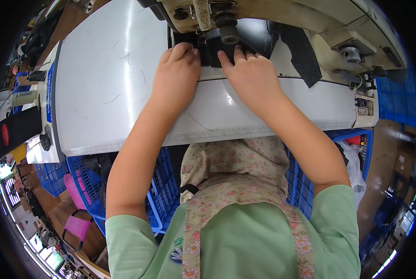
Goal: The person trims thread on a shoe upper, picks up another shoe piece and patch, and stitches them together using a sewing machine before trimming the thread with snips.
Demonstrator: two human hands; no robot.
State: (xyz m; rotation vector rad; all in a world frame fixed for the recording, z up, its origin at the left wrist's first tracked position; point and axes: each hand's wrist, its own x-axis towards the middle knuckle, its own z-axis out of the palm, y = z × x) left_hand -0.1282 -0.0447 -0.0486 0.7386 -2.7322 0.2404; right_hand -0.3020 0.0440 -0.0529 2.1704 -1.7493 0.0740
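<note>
Dark fabric [213, 56] lies on the bed of a sewing machine [282, 18], under its presser foot [201, 41]. My left hand [176, 69] is left of the foot, its fingers bent together over the fabric's edge; the fingertips are partly hidden. To the right of the foot, my right hand [252, 74] presses on the fabric with thumb and fingers apart. Both wrists rest near the table's front part. A dark cut piece [301, 56] hangs over the machine bed beyond my right hand.
The white sewing table [96, 83] carries loose threads on its left part. Blue plastic baskets stand below it, one at the left [89, 186] and one at the right [369, 144] with white plastic bags. A pink chair [78, 228] is on the floor at the lower left.
</note>
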